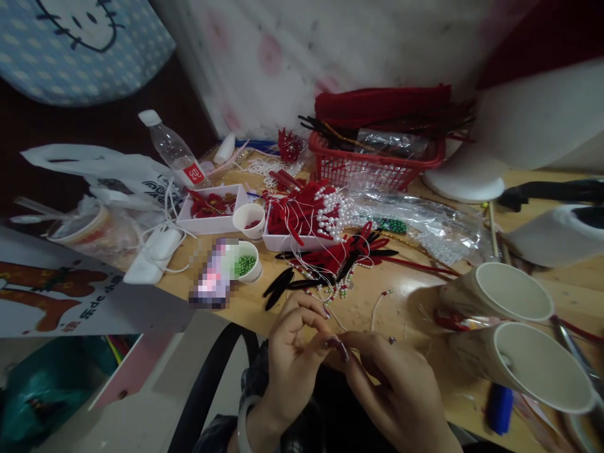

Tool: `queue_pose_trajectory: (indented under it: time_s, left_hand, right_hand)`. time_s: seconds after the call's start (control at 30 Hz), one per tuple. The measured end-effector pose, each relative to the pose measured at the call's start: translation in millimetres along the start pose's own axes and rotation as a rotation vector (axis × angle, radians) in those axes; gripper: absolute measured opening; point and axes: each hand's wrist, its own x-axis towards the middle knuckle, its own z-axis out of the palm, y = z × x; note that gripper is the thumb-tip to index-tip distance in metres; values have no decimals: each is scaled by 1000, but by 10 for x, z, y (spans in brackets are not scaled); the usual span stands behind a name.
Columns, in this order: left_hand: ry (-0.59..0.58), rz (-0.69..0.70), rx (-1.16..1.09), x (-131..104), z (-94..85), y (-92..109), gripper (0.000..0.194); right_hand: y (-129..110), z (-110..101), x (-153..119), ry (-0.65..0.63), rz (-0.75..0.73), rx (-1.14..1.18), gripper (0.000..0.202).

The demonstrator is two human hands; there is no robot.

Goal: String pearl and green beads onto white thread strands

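Both hands meet at the table's front edge, fingertips nearly touching. My left hand [297,352] has its thumb and fingers bent together in a pinch; what lies between them is too small to make out. My right hand [396,384] is also pinched, thumb and forefinger close to the left fingertips. A thin white string [376,309] with small red beads at its end lies just beyond the hands. Behind it are red and black fuzzy stems [340,257] and strung beads. A white box [302,241] holds red stems tipped with white pearl beads.
A cup of green beads [247,264] and a smaller cup [249,220] stand left of centre. Two large paper cups [514,292] are on the right. At the back sit a red basket [377,170] and a plastic bottle [172,146]; a power strip [153,253] lies left.
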Motion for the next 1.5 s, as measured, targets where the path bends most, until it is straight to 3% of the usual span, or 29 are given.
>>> queue_pose_trajectory:
  time_s: [0.07, 0.2, 0.23, 0.37, 0.43, 0.57, 0.7, 0.93, 1.07, 1.17, 1.3, 1.37, 1.5]
  left_hand:
    - [0, -68, -181, 3, -41, 47, 41]
    - [-245, -331, -663, 43, -221, 88, 47]
    - [-316, -326, -733, 63, -284, 71, 51]
    - [-481, -93, -948, 141, -569, -6, 64]
    - [-452, -125, -1045, 148, -682, 36, 52]
    - [-221, -283, -1148, 146, -704, 261, 22]
    - [-159, -253, -961, 191, -572, 346, 25]
    - [-82, -300, -523, 119, -560, 59, 41]
    - [-132, -258, -307, -11, -385, 12, 39]
    - [-112, -92, -81, -69, -221, 46, 33]
    - [-31, 94, 150, -82, -103, 84, 23]
    - [-7, 143, 207, -85, -84, 83, 22]
    - [-32, 163, 206, -95, -80, 49, 27]
  right_hand:
    - [23, -9, -9, 26, 21, -11, 12]
    - [160, -74, -3, 146, 63, -159, 8]
    - [203, -95, 5, 182, 82, -213, 7]
    - [348, -155, 40, 255, 179, -322, 6]
    - [393, -165, 58, 275, 210, -317, 8]
    - [430, -177, 94, 297, 278, -304, 12]
    - [441, -188, 109, 285, 410, -297, 18]
    - [482, -196, 72, 292, 588, -327, 35]
    - [249, -139, -19, 331, 507, -130, 27]
    - [-50, -40, -87, 168, 392, 219, 21]
    - [-264, 68, -119, -148, 481, 695, 32]
    - [-250, 82, -119, -218, 527, 766, 39]
    - [-161, 59, -121, -232, 536, 733, 41]
